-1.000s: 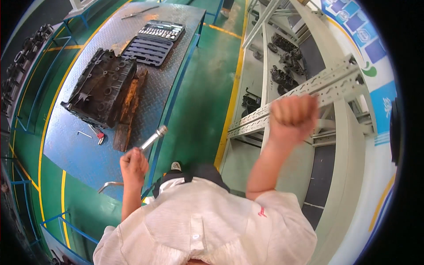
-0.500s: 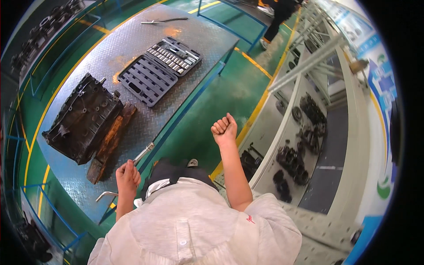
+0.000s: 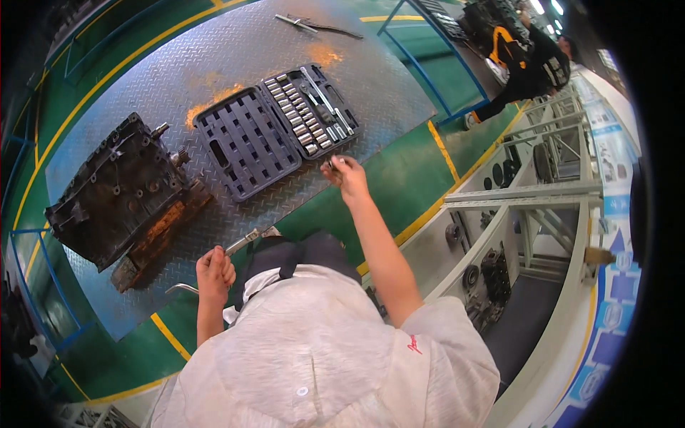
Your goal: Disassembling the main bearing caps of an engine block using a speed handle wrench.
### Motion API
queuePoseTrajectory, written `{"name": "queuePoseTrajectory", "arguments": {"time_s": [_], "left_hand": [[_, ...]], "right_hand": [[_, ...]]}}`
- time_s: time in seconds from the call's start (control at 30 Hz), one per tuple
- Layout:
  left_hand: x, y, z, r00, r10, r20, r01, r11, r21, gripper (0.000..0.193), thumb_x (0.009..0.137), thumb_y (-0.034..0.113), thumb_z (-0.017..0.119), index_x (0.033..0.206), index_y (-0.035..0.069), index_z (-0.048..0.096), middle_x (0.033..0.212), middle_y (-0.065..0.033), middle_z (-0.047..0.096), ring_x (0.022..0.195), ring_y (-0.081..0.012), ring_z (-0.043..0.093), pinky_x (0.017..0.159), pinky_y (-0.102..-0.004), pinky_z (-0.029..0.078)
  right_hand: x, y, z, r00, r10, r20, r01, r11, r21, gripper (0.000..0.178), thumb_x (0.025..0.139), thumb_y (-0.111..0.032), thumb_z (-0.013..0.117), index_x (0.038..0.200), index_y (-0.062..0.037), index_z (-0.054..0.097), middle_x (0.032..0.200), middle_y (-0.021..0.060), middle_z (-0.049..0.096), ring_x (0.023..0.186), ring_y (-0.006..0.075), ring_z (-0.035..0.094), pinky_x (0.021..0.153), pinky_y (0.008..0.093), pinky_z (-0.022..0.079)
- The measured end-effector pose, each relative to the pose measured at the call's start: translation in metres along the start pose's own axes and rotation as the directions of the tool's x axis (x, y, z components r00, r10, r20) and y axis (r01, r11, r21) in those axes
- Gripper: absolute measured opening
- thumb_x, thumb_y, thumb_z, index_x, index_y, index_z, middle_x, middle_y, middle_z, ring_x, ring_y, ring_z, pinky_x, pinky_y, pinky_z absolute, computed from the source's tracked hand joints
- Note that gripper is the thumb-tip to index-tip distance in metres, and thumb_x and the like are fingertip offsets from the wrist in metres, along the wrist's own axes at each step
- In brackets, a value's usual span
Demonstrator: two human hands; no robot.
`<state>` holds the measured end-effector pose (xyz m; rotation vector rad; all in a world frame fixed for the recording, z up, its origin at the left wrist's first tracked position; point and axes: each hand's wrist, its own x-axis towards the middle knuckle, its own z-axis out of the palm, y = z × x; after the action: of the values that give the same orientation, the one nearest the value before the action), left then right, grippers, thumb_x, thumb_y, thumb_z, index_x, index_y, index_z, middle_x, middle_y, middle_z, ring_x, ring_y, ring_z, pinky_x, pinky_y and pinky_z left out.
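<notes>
My left hand (image 3: 215, 273) is closed around a chrome socket wrench (image 3: 238, 243), its head pointing up and right past the table's near edge. On the other side of that hand a bent metal rod (image 3: 183, 288) shows; I cannot tell whether it belongs to the wrench. My right hand (image 3: 348, 180) is at the near edge of the open socket set case (image 3: 246, 145), fingertips pinched on a small, partly hidden metal piece that looks like a socket (image 3: 331, 163). Rows of chrome sockets (image 3: 296, 114) and a long bar fill the case's right half.
A dark engine block (image 3: 121, 189) rests against a worn wooden beam (image 3: 160, 232) on the diamond-plate table (image 3: 235, 43). Metal bars (image 3: 314, 26) lie at the far end. Shelving with engine parts (image 3: 496, 274) stands on the right; a person (image 3: 528, 68) bends at the far right.
My right hand has moved from beside the table to the case's edge, its fist loosening into a pinch. The view has shifted right. The left hand still grips the wrench.
</notes>
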<state>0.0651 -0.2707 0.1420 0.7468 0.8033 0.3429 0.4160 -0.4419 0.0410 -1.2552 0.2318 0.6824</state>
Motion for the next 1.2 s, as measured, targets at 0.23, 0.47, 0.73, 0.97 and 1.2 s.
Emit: {"name": "queuePoseTrajectory", "arguments": {"time_s": [0.23,0.47,0.73,0.97,1.2], "left_hand": [[0.022,-0.005,0.031,0.962,0.013,-0.274,0.019,0.993,0.114,0.035,0.102,0.027,0.066,0.075,0.009,0.051,0.057,0.0057,0.035,0.044,-0.0048,0.03,0.042,-0.0239,0.022],[0.019,-0.029,0.107,0.782,0.007,-0.624,-0.144,0.975,-0.169,0.05,0.104,0.041,0.061,0.071,0.016,0.033,0.057,0.0068,0.022,0.044,-0.0062,0.019,0.042,-0.0271,0.015],[0.043,-0.037,0.18,0.748,-0.147,-0.647,-0.025,0.968,-0.249,0.059,0.104,0.053,0.055,0.066,0.019,0.026,0.057,0.0064,0.018,0.046,-0.0077,0.014,0.043,-0.0278,0.013],[0.058,-0.032,0.204,0.686,-0.21,-0.697,-0.073,0.933,-0.353,0.06,0.103,0.054,0.057,0.067,0.017,0.027,0.059,0.0068,0.02,0.048,-0.0067,0.015,0.045,-0.0272,0.013],[0.056,-0.037,0.203,0.718,-0.16,-0.678,-0.054,0.958,-0.283,0.058,0.104,0.052,0.055,0.068,0.016,0.028,0.06,0.0058,0.02,0.049,-0.007,0.015,0.046,-0.0268,0.014]], "right_hand": [[0.215,-0.022,0.059,0.994,0.038,0.105,-0.008,0.963,-0.271,0.021,0.084,-0.005,0.08,0.098,0.0019,0.066,0.078,0.0067,0.067,0.062,0.0163,0.064,0.054,0.0295,0.05],[0.437,0.02,0.129,0.945,0.296,0.141,-0.203,0.866,-0.457,0.012,0.088,-0.003,0.075,0.097,0.0022,0.071,0.08,0.0092,0.07,0.065,0.0204,0.067,0.06,0.0334,0.056],[0.466,0.012,0.164,0.962,-0.076,0.261,0.272,0.259,-0.927,0.037,0.075,-0.032,0.088,0.092,-0.0031,0.073,0.098,0.0204,0.075,0.1,0.0383,0.071,0.088,0.0468,0.055],[0.447,-0.001,0.159,0.84,-0.149,0.521,0.507,-0.126,-0.853,0.04,0.091,-0.045,0.071,0.102,-0.0058,0.072,0.112,0.0182,0.064,0.103,0.0391,0.067,0.086,0.0503,0.056],[0.448,-0.026,0.138,0.792,-0.04,0.609,0.599,-0.14,-0.788,0.037,0.092,-0.037,0.067,0.11,-0.0051,0.07,0.107,0.0175,0.073,0.098,0.041,0.07,0.085,0.0523,0.056]]}}
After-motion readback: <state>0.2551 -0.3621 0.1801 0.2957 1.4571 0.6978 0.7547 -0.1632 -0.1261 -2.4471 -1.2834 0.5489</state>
